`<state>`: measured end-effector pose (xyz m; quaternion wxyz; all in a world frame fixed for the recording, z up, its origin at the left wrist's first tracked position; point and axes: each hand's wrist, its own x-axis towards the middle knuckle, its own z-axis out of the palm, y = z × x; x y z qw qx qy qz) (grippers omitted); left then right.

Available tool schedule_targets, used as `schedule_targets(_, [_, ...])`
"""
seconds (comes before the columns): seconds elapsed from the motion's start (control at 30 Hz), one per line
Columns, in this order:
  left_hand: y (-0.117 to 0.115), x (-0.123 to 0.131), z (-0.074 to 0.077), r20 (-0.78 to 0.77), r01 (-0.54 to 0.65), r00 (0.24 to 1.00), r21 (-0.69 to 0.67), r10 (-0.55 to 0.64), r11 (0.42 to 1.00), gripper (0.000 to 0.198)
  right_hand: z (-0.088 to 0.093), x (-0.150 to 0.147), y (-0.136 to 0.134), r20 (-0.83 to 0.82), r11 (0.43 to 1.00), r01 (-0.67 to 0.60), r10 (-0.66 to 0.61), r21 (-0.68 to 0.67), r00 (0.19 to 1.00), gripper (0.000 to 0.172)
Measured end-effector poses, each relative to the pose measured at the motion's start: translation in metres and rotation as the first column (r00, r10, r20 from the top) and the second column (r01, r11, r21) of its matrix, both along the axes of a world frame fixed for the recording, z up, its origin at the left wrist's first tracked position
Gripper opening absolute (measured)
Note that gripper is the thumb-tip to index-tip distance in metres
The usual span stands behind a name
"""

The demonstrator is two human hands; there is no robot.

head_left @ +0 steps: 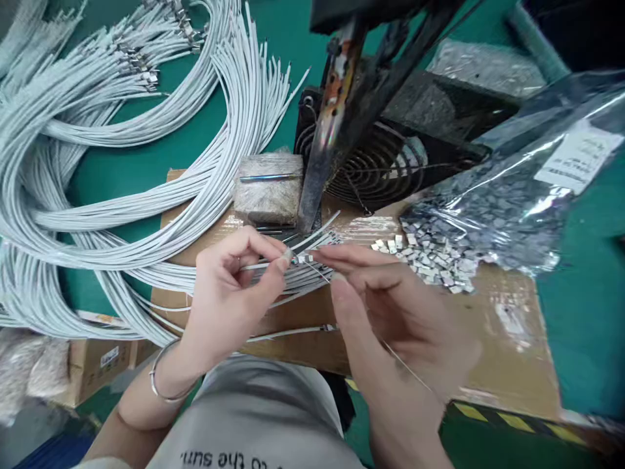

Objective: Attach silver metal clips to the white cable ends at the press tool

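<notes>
My left hand (239, 286) pinches a white cable close to its end, thumb against index finger. A small metal connector (305, 258) sits at that end, just past the fingertips. Facing it from the right, my right hand (390, 306) has thumb and fingers drawn together around a thin silvery wire (407, 368), which looks like solder. This wire runs from the connector back across the palm. Beneath both hands lie more white cable ends (303, 283) on a cardboard sheet (293, 342). One separate cable with a metal end (327, 327) lies nearer my body.
Large bundles of white cables (195, 202) fill the left. A dark metal stand (322, 137) rises before a black fan (385, 163). A wrapped block (268, 195) carries a thin rod. Loose metal connectors (439, 257) spill beside a clear plastic bag (512, 195).
</notes>
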<state>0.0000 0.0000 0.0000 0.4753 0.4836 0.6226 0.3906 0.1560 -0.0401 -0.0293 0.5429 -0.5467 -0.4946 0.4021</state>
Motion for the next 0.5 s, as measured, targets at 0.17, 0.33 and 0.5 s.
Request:
schedule_targets(0.17, [0.003, 0.004, 0.003, 0.025, -0.017, 1.0, 0.016, 0.017, 1.0, 0.016, 0.003, -0.007, 0.006, -0.036, 0.999, 0.039, -0.04, -0.003, 0.999, 0.021])
schedule_targets(0.33, [0.007, 0.005, 0.005, 0.04, -0.039, 0.999, 0.031, 0.037, 0.999, 0.016, 0.004, -0.009, 0.009, -0.084, 0.997, 0.073, -0.075, -0.023, 0.994, 0.021])
schedule_targets(0.5, [0.011, 0.007, 0.006, 0.071, -0.063, 0.996, 0.037, 0.061, 0.997, 0.016, 0.004, -0.011, 0.013, -0.125, 0.997, 0.077, -0.076, 0.002, 0.989, 0.02])
